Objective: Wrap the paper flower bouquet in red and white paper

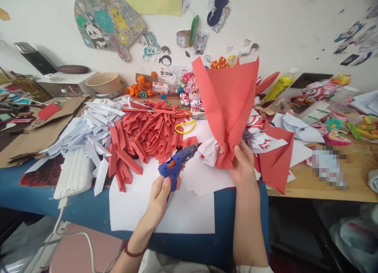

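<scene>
Where the right hand [243,163] grips, flaring red paper [232,102] crumples

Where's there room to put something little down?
On the white paper, between the left hand and right arm. Also some bare wooden table, right of the lying red sheet. The left is crowded: white strips and red strips heaped up.

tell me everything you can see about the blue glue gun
The blue glue gun, plastic by its look, has a speckled barrel narrowing to a dark tip and an orange patch on its side. The left hand grips its mostly hidden handle. It tilts over white paper, tip pointing up and right in the picture, toward the folded red paper; any contact there is unclear.
</scene>
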A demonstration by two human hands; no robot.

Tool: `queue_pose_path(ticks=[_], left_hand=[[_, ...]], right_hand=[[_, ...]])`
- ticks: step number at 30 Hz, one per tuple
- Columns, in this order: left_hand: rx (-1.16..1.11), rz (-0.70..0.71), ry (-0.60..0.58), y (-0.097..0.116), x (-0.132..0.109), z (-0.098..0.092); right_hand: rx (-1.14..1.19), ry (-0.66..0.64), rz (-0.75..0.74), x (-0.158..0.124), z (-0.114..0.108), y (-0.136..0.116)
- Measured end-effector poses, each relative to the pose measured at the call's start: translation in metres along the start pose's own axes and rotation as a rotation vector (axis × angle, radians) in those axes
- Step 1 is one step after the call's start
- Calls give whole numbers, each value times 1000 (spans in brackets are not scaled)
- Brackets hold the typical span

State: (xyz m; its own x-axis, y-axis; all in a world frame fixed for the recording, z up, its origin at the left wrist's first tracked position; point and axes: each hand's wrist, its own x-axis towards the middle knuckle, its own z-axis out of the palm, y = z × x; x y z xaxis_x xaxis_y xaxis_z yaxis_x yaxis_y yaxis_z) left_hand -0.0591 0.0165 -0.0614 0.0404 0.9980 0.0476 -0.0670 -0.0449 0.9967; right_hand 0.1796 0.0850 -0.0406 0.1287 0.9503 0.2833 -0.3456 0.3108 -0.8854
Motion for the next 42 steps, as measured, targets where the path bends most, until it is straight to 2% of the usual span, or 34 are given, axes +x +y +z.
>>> queue_pose_path(ticks=[10, 14, 17, 22, 28, 42], left_hand=[[-70, 32, 57, -7, -23, -27], [-128, 16, -15, -5, -26, -30], [-83, 38, -58, -1, -24, -25], [111, 101, -107, 12, -15, -10], [238, 93, -54, 26, -5, 0], [365, 121, 21, 16, 3, -3]], right_hand=[[-9, -147, 151, -25, 28, 11], [49, -155, 75, -30, 33, 14], [78, -127, 8, -37, 27, 12], [93, -36, 0, -48, 10, 7], [194, -37, -39, -48, 3, 3], [213, 29, -17, -47, -10, 18]])
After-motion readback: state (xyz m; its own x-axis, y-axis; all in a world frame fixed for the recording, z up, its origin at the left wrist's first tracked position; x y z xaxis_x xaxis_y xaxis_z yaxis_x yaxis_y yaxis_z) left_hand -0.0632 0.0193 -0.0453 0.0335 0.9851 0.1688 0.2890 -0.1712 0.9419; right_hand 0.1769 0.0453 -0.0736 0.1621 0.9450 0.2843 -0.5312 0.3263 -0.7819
